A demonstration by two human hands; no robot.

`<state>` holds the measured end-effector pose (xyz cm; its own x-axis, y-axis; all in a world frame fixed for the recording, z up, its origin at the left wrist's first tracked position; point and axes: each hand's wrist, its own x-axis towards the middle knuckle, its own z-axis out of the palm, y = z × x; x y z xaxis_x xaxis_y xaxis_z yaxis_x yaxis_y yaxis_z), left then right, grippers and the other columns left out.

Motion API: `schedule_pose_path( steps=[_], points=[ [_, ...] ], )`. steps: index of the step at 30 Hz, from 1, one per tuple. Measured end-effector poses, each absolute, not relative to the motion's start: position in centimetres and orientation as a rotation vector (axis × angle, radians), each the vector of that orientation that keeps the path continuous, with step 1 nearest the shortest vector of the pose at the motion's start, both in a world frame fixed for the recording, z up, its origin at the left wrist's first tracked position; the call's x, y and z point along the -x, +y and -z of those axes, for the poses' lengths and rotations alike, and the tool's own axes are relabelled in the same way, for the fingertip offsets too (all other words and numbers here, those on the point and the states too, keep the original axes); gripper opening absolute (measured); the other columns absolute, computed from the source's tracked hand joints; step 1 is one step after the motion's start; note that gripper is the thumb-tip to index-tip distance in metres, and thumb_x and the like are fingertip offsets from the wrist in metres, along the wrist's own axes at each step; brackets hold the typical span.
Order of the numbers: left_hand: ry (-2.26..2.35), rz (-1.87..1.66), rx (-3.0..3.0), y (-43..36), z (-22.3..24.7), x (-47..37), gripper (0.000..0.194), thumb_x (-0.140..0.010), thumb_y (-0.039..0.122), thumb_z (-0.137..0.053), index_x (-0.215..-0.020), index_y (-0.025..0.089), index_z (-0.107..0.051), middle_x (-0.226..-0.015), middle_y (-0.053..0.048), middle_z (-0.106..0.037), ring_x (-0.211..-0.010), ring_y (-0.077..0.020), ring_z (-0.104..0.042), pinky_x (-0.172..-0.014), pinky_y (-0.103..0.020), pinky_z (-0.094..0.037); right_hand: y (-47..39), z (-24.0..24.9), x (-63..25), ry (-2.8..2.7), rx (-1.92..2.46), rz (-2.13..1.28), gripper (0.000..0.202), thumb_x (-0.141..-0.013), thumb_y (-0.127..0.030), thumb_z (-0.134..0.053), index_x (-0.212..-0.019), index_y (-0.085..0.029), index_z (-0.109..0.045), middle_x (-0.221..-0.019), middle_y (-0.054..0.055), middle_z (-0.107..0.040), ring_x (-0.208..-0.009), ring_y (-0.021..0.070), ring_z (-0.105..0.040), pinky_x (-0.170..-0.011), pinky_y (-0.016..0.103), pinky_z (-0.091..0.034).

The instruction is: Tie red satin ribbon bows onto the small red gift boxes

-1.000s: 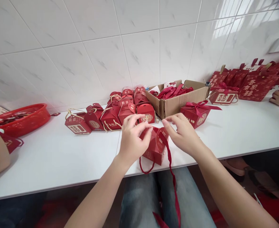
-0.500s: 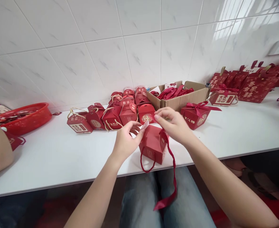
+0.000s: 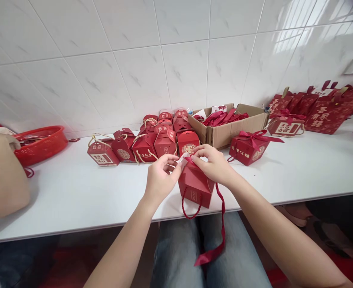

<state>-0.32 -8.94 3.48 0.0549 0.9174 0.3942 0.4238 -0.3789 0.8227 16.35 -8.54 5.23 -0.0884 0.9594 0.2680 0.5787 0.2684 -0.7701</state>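
Note:
A red gift box [image 3: 194, 182] with a twisted cord handle stands near the table's front edge. Over it, my left hand [image 3: 161, 176] pinches a small whitish slip [image 3: 183, 157] between thumb and fingers. My right hand [image 3: 214, 165] is closed on a dark red ribbon [image 3: 223, 226], close to the left fingertips at the box's top. One long tail of that ribbon hangs past the table edge over my lap. The right fingers partly cover the box top and the far part of the ribbon.
Several red gift boxes [image 3: 146, 148] stand behind my hands. A cardboard box [image 3: 227, 135] holds ribbons; a bow-tied box [image 3: 245, 150] stands before it. Red bags [image 3: 326, 116] are at right. A red basin [image 3: 44, 150] and another person's arm [image 3: 7, 180] are at left.
My right hand has moved left and down, bringing the ribbon to the slip in my left hand. The other person's arm at left has shifted further into view.

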Motion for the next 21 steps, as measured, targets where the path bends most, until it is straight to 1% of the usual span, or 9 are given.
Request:
schedule_pose_path(
  steps=[7,9,11,13,15,17,18,20,21],
  points=[
    [1.329,-1.282,-1.849,-9.2,-3.7,0.3,0.022,-0.077,0.034,-0.065,-0.09,0.017,-0.061,-0.079,-0.003,-0.066,-0.071,-0.0146,-0.063,-0.062,-0.024,-0.05,-8.3,-5.1,-15.8,-1.845,1.415,-0.592,0.025,-0.087,-0.029,-0.05,-0.073,-0.019,-0.069,-0.114,0.006,-0.061,-0.11,0.0222,-0.054,-0.092,0.037,-0.035],
    [1.319,-1.264,-1.831,-9.1,-3.8,0.2,0.024,-0.078,0.037,-0.063,-0.092,0.018,-0.061,-0.078,-0.003,-0.065,-0.07,-0.0143,-0.062,-0.06,-0.023,-0.048,-8.3,-5.0,-15.6,-1.895,1.426,-0.554,0.025,-0.087,-0.029,-0.048,-0.076,-0.021,-0.07,-0.111,0.005,-0.063,-0.109,0.0234,-0.053,-0.091,0.04,-0.034],
    [1.3,-1.248,-1.769,-8.9,-3.9,0.2,0.026,-0.083,0.042,-0.056,-0.092,0.018,-0.06,-0.076,-0.002,-0.062,-0.066,-0.0128,-0.058,-0.055,-0.022,-0.045,-8.3,-4.8,-15.4,-1.938,1.428,-0.529,0.026,-0.088,-0.03,-0.046,-0.08,-0.023,-0.07,-0.109,0.005,-0.063,-0.109,0.0245,-0.053,-0.09,0.043,-0.033],
    [1.257,-1.198,-1.709,-8.4,-3.8,0.1,0.027,-0.086,0.043,-0.05,-0.083,0.018,-0.06,-0.071,0.0,-0.057,-0.06,-0.0107,-0.052,-0.049,-0.021,-0.041,-8.1,-4.7,-15.1,-1.956,1.421,-0.516,0.027,-0.089,-0.031,-0.045,-0.082,-0.025,-0.07,-0.109,0.005,-0.062,-0.108,0.0254,-0.052,-0.089,0.045,-0.032],
    [1.192,-1.135,-1.667,-7.9,-3.7,0.1,0.026,-0.084,0.038,-0.052,-0.07,0.017,-0.057,-0.063,0.002,-0.05,-0.053,-0.0086,-0.045,-0.046,-0.02,-0.037,-7.9,-4.6,-15.1,-1.948,1.395,-0.514,0.025,-0.088,-0.031,-0.046,-0.081,-0.024,-0.069,-0.11,0.005,-0.061,-0.108,0.0258,-0.051,-0.09,0.046,-0.031],
    [1.125,-1.116,-1.591,-7.5,-3.8,0.3,0.023,-0.08,0.032,-0.057,-0.064,0.017,-0.053,-0.059,0.004,-0.046,-0.051,-0.0073,-0.043,-0.045,-0.019,-0.035,-8.0,-4.7,-15.6,-1.843,1.309,-0.51,0.019,-0.086,-0.032,-0.052,-0.081,-0.022,-0.068,-0.107,0.006,-0.062,-0.107,0.0248,-0.051,-0.091,0.043,-0.031],
    [1.092,-1.135,-1.526,-7.4,-4.1,0.4,0.021,-0.079,0.03,-0.058,-0.065,0.016,-0.053,-0.059,0.004,-0.048,-0.051,-0.0074,-0.045,-0.045,-0.019,-0.035,-8.4,-4.7,-16.0,-1.733,1.239,-0.52,0.016,-0.084,-0.033,-0.055,-0.082,-0.021,-0.066,-0.104,0.006,-0.062,-0.105,0.023,-0.051,-0.091,0.04,-0.033],
    [1.005,-1.21,-1.359,-7.2,-4.8,0.9,0.016,-0.077,0.028,-0.06,-0.069,0.016,-0.055,-0.064,0.001,-0.055,-0.055,-0.009,-0.053,-0.047,-0.019,-0.038,-10.0,-4.5,-17.2,-1.447,1.051,-0.634,0.015,-0.082,-0.035,-0.06,-0.08,-0.021,-0.061,-0.09,0.003,-0.061,-0.091,0.0177,-0.054,-0.083,0.032,-0.037],
    [0.953,-1.248,-1.281,-7.1,-5.4,1.2,0.014,-0.076,0.027,-0.061,-0.071,0.016,-0.056,-0.067,0.0,-0.059,-0.058,-0.0105,-0.057,-0.048,-0.02,-0.039,-11.3,-4.2,-17.7,-1.301,0.95,-0.765,0.017,-0.082,-0.036,-0.061,-0.077,-0.021,-0.059,-0.079,0.001,-0.059,-0.079,0.0145,-0.053,-0.074,0.028,-0.038]
  ],
)
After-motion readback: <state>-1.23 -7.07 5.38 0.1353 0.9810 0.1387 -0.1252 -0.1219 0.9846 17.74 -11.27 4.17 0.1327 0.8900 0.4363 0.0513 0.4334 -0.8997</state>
